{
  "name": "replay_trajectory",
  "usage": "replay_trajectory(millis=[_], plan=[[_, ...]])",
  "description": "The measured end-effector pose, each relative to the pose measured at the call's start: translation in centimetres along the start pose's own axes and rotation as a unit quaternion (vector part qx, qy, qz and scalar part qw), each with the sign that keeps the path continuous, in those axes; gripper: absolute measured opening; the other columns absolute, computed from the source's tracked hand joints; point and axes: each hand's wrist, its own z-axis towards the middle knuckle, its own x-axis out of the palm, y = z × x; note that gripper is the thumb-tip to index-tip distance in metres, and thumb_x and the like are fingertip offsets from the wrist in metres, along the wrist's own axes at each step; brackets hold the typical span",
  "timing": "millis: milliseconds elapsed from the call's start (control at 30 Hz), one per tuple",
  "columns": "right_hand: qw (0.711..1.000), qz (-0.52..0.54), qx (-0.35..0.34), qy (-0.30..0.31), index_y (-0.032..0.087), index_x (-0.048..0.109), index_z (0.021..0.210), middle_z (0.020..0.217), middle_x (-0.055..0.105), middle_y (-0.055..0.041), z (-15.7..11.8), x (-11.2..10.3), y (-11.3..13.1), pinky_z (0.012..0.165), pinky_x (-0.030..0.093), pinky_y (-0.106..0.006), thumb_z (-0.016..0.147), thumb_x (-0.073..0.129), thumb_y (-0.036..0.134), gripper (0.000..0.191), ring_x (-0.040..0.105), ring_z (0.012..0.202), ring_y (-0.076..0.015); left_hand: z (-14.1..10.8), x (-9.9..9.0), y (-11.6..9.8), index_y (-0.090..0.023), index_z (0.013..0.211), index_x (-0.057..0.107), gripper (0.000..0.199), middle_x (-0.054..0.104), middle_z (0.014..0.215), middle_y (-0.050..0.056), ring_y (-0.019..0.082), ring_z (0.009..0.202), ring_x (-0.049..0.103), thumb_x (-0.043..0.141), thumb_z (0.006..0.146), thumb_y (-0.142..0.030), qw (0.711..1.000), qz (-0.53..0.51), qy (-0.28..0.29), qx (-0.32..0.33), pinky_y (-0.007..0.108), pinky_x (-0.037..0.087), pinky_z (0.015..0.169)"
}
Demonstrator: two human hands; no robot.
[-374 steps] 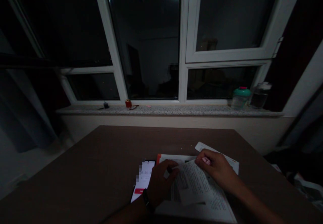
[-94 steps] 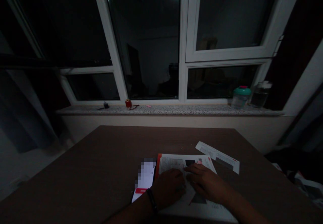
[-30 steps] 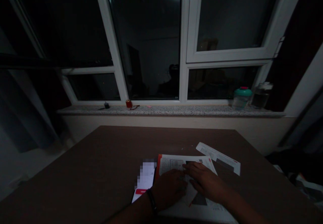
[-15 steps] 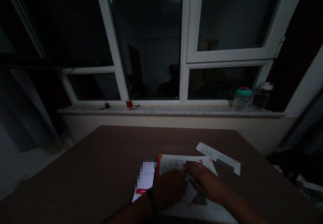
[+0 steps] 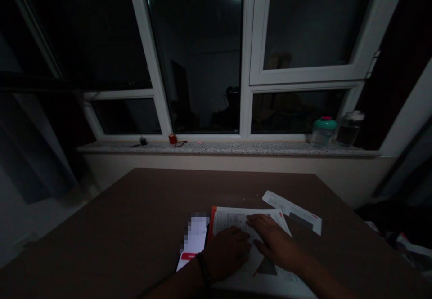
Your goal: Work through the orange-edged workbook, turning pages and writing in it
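A printed booklet with an orange left edge lies on the brown table near its front. My left hand, with a dark band at the wrist, rests on the page with its fingers bent; what is under them is hidden. Beside it my right hand lies on the page, fingers stretched toward the upper middle, thumb apart. A small folded piece of paper shows between and below the hands. A lit phone lies left of the booklet, partly behind my left wrist.
A cut strip of printed paper lies right of the booklet on the table. On the windowsill stand a teal-lidded jar, a clear container, a small red item and a dark bottle.
My right hand has shifted very slightly on the page. The left hand stays nearly where it was, and the booklet, phone and paper strip have not moved.
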Motion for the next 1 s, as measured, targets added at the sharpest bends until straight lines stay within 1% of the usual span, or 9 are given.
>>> replay_trajectory(millis=[100, 167, 300, 433, 533, 633, 800, 1000], plan=[[1.0, 0.002, 0.007, -0.013, 0.02, 0.052, 0.131, 0.137, 0.052, -0.011, -0.04, 0.01, -0.15, 0.107, 0.036, -0.045, 0.076, 0.055, 0.016, 0.055, 0.045, 0.126, -0.0278, -0.08, 0.09, 0.12, -0.021, 0.109, 0.06, 0.018, 0.059, 0.127, 0.005, 0.024, 0.117, 0.05, 0.06, 0.092, -0.018, 1.0, -0.007, 0.0, 0.007, 0.036, 0.04, 0.1], [1.0, 0.006, 0.0, -0.009, 0.021, 0.054, 0.128, 0.137, 0.052, -0.0105, -0.05, -0.14, -0.07, 0.107, 0.037, -0.044, 0.077, 0.054, 0.015, 0.052, 0.045, 0.126, -0.0272, -0.07, 0.06, 0.11, -0.021, 0.109, 0.06, 0.018, 0.058, 0.128, 0.005, 0.024, 0.117, 0.051, 0.059, 0.092, -0.017, 1.0, -0.008, -0.002, 0.009, 0.036, 0.039, 0.1], [1.0, 0.008, -0.013, 0.009, 0.022, 0.055, 0.126, 0.137, 0.053, -0.0094, -0.03, -0.25, 0.1, 0.108, 0.035, -0.044, 0.077, 0.052, 0.013, 0.049, 0.045, 0.127, -0.0256, 0.05, -0.09, -0.05, -0.02, 0.108, 0.06, 0.017, 0.061, 0.122, 0.004, 0.024, 0.114, 0.052, 0.06, 0.091, -0.016, 1.0, 0.0, 0.003, 0.006, 0.034, 0.04, 0.098], [1.0, 0.004, -0.015, 0.027, 0.023, 0.054, 0.13, 0.14, 0.051, -0.0091, 0.0, -0.06, -0.07, 0.11, 0.032, -0.047, 0.082, 0.049, 0.017, 0.048, 0.043, 0.129, -0.026, 0.1, -0.04, -0.01, -0.019, 0.106, 0.061, 0.014, 0.061, 0.122, 0.004, 0.023, 0.114, 0.052, 0.061, 0.092, -0.018, 1.0, 0.012, 0.004, 0.005, 0.033, 0.039, 0.099], [0.999, 0.001, -0.021, 0.037, 0.023, 0.052, 0.133, 0.142, 0.05, -0.0089, 0.02, -0.07, -0.17, 0.111, 0.031, -0.047, 0.085, 0.048, 0.018, 0.049, 0.042, 0.131, -0.0259, 0.02, 0.04, 0.13, -0.018, 0.108, 0.06, 0.016, 0.06, 0.124, 0.004, 0.022, 0.116, 0.051, 0.063, 0.092, -0.018, 1.0, 0.018, 0.008, 0.009, 0.031, 0.038, 0.1], [0.999, -0.004, -0.024, 0.045, 0.023, 0.053, 0.131, 0.142, 0.05, -0.0081, 0.06, -0.3, -0.03, 0.111, 0.03, -0.047, 0.083, 0.048, 0.017, 0.049, 0.041, 0.131, -0.026, -0.07, 0.09, 0.23, -0.019, 0.109, 0.06, 0.018, 0.059, 0.126, 0.003, 0.021, 0.117, 0.05, 0.063, 0.092, -0.018, 1.0, 0.022, 0.006, 0.013, 0.031, 0.037, 0.102], [0.999, -0.004, -0.021, 0.046, 0.023, 0.056, 0.128, 0.141, 0.051, -0.0075, 0.17, -0.71, 0.4, 0.109, 0.031, -0.047, 0.083, 0.049, 0.016, 0.046, 0.042, 0.129, -0.0267, -0.02, 0.16, 0.26, -0.02, 0.108, 0.06, 0.015, 0.06, 0.124, 0.004, 0.023, 0.116, 0.051, 0.062, 0.093, -0.02, 1.0, 0.024, 0.007, 0.012, 0.034, 0.039, 0.099], [0.999, -0.003, -0.026, 0.042, 0.022, 0.057, 0.124, 0.136, 0.054, -0.008, 0.41, -0.74, 0.6, 0.106, 0.034, -0.043, 0.078, 0.049, 0.013, 0.047, 0.043, 0.125, -0.0255, 0.19, -0.16, 0.0, -0.019, 0.103, 0.061, 0.012, 0.061, 0.121, 0.004, 0.022, 0.112, 0.053, 0.063, 0.092, -0.018, 1.0, 0.021, 0.013, 0.012, 0.031, 0.039, 0.098]])
